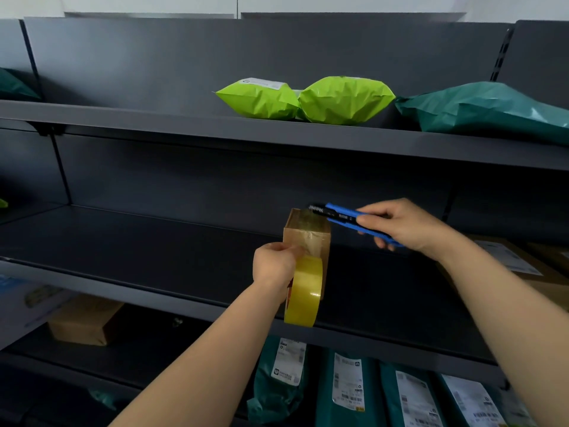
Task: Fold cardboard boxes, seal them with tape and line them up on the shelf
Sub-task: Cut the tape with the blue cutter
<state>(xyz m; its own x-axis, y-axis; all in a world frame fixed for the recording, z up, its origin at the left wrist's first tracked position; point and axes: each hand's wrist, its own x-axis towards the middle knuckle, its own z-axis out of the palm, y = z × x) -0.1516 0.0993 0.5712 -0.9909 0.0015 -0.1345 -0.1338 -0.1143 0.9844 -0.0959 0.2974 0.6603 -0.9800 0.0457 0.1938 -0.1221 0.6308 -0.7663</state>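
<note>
At centre frame, above the dark middle shelf (154, 241), the left hand (272, 263) pinches the lower end of a small cardboard box (308, 229). A yellow tape roll (306, 291) sits just beneath the box. The right hand (406, 224) has its fingers curled around a blue utility knife (338, 215), whose tip is at the box's top edge.

A parcel storeroom: dark metal shelves (154, 124) carry lime mailer bags (345, 100), teal parcels (348, 383) with shipping labels, and a cardboard box (83, 322).
</note>
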